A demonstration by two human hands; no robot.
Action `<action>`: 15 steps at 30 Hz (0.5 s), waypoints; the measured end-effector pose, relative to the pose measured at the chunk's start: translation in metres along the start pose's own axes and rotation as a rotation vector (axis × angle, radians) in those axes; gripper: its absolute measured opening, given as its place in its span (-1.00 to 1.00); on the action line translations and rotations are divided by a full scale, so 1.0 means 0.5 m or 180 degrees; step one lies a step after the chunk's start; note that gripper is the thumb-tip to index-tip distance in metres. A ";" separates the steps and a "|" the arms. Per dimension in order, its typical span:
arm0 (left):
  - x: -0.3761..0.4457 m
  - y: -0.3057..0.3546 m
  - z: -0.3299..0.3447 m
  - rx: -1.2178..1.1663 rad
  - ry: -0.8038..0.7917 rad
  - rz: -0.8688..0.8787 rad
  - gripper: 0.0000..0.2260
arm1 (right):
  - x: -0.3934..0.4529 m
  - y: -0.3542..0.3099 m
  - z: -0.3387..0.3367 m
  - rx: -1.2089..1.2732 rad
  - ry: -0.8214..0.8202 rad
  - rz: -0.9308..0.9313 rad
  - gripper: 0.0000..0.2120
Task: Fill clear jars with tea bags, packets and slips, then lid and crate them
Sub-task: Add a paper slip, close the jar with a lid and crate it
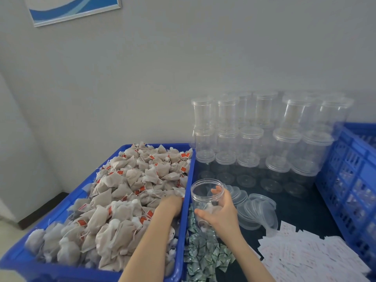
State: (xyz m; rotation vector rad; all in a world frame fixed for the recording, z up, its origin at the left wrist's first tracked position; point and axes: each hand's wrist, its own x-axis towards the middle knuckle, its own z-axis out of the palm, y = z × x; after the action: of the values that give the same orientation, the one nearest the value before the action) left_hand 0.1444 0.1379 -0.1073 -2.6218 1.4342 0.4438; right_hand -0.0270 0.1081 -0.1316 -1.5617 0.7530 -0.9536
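Jar (206,195) upright, mouth up, clasped in right hand (220,213) grip just right of blue tray (188,180); left hand (169,205) buried among tea bags (122,190), grip state hidden.

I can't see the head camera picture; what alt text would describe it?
A person's right hand holds an open clear jar while the left hand reaches into a blue tray of tea bags. Stacked lidded jars stand behind.
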 end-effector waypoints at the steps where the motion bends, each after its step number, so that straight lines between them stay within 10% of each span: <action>1: 0.001 -0.004 0.000 0.0138 -0.0001 0.0059 -0.70 | 0.001 0.001 0.000 -0.0004 0.0022 -0.0009 -0.18; 15: -0.010 -0.057 -0.049 -0.2369 0.1438 0.0412 -0.91 | -0.004 -0.001 -0.005 0.0043 0.0038 0.0060 -0.21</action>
State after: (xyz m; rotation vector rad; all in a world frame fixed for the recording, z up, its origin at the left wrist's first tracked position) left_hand 0.1705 0.1514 -0.0834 -3.3917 1.8617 0.4941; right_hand -0.0302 0.1088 -0.1313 -1.5359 0.7670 -0.9533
